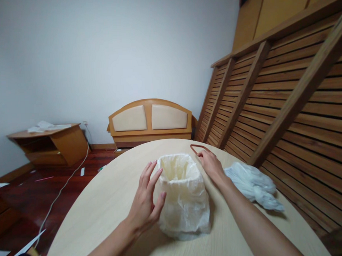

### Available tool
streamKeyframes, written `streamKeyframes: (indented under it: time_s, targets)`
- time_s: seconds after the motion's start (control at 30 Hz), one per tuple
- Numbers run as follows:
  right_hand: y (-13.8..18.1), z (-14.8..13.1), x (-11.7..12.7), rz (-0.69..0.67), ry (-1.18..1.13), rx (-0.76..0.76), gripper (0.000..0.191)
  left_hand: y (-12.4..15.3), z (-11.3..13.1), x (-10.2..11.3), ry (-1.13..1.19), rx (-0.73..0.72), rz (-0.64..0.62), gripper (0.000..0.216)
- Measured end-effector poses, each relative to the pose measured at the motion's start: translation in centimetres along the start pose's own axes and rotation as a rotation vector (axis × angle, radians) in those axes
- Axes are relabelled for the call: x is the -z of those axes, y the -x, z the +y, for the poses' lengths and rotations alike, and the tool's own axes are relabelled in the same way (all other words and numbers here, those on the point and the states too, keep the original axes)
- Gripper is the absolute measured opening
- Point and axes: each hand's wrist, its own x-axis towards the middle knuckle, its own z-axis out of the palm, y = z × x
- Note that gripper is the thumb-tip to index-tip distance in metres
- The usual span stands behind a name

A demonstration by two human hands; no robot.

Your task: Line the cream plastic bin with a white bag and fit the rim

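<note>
A small bin point(185, 206) with a white plastic bag lining it and folded down over its outside stands upright on the pale round table point(106, 206). My left hand point(147, 197) is open at the bin's left side, its fingers spread beside the top edge; whether they touch the liner I cannot tell. Beyond the bin to the right, my right hand point(210, 163) is closed on a thin brown bin ring point(195, 146) with rounded corners. Part of that ring is hidden behind the hand. A knotted white plastic bag point(251, 183) lies on the table right of my right forearm.
Wooden slatted panels point(272, 101) lean along the right, close to the table edge. Past the table stands a headboard point(149, 117) with two cream pads. A low wooden cabinet point(69, 143) is at the left, and a white cable point(64, 185) runs over the dark red floor.
</note>
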Motion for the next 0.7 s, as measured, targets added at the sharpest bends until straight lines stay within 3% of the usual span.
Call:
streamKeyframes:
  time_s: [0.1, 0.17, 0.27, 0.47, 0.6, 0.7]
  targets:
    - [-0.9, -1.4, 3.4, 0.099, -0.111, 0.036, 0.028, -4.2, -0.1, 1.2, 0.063, 0.121, 0.092, 0.048]
    - [-0.9, -2.5, 5.9, 0.160, -0.188, 0.095, 0.030, -7.2, -0.5, 1.9, 0.105, 0.236, 0.058, 0.036]
    - [0.1, -4.5, 9.3, 0.275, -0.402, 0.304, 0.025, -10.1, -1.2, 2.3, 0.170, 0.392, 0.017, 0.033]
    - [3.0, -7.8, 12.6, 0.279, -0.388, 0.405, 0.022, -9.7, -1.8, 1.9, -0.144, 0.539, -0.275, 0.030]
    - [4.1, -8.9, 13.1, 0.249, -0.412, 0.469, 0.024, -9.4, -2.5, 2.1, -0.068, 0.559, -0.412, 0.035]
    - [4.6, -9.6, 13.4, 0.226, -0.403, 0.522, 0.025, -9.6, -2.9, 1.9, -0.013, 0.578, -0.420, 0.031]
